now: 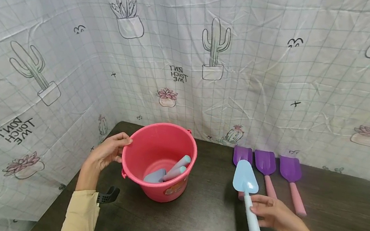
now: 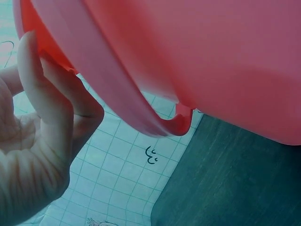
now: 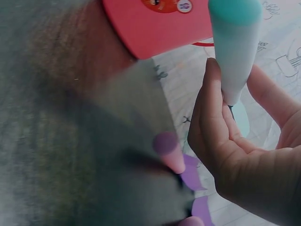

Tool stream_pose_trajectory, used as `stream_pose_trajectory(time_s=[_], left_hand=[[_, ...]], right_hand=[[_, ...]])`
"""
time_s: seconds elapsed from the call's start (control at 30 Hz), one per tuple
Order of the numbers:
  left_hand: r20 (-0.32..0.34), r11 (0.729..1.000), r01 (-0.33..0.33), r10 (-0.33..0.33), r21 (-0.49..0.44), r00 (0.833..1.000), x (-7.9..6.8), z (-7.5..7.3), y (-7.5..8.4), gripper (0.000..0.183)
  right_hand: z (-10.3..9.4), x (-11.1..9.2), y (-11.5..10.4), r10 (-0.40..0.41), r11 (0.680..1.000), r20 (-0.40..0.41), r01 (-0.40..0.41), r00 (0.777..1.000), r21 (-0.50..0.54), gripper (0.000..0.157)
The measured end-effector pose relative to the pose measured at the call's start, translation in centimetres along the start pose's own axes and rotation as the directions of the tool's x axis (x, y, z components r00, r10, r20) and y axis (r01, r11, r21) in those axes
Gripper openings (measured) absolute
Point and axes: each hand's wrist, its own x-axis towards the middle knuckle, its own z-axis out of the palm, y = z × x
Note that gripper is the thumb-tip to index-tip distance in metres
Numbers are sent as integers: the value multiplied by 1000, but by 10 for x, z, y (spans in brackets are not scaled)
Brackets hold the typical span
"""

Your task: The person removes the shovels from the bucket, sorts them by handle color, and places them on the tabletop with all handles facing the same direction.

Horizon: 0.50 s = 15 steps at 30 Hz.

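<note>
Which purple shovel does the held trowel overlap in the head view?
The leftmost purple shovel, nearest the red bucket; the light-blue trowel hides part of it, but none of the middle shovel or right shovel.

**Visibility Limits**

In the head view, the pale-blue trowel with a rounded triangular blade covers most of the pink handle of the leftmost purple-bladed shovel. The near wall of the round pink plastic bucket partly conceals the lilac-grey trowels inside. The left wrist view crops the bucket. In the right wrist view, the top edge cuts off the pale-blue trowel's handle.
</note>
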Motion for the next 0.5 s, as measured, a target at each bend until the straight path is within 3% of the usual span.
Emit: stream_pose_trajectory(time_s=[0.5], left_hand=[[1, 1000, -10, 10, 6, 1000, 0, 1, -1, 10]], right_hand=[[-10, -8, 20, -7, 998, 44, 4, 999, 65, 32]])
